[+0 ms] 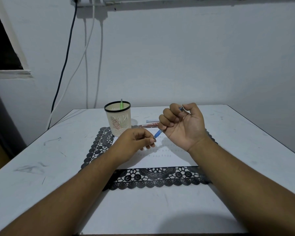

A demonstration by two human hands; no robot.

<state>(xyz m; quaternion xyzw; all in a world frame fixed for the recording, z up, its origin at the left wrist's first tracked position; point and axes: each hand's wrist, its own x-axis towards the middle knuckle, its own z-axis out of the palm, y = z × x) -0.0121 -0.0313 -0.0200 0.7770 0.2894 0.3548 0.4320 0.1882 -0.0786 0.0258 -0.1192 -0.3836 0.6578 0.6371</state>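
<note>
My right hand (182, 124) is raised above the table, palm toward me, with its fingers curled round a blue pen (157, 133). The pen slants down to the left, its top end showing by my thumb. My left hand (136, 141) pinches the pen's lower tip between thumb and fingertips. Both hands hover over a white sheet of paper (160, 159) with small rows of writing, which lies on a black lace placemat (153, 179).
A cream mesh pen holder (118, 120) with a black rim stands at the mat's far left corner, a green pen (121, 103) sticking out. Behind my hands lie a brown box (148, 125) and a white box (152, 120). Cables hang down the wall behind the white table (41, 167).
</note>
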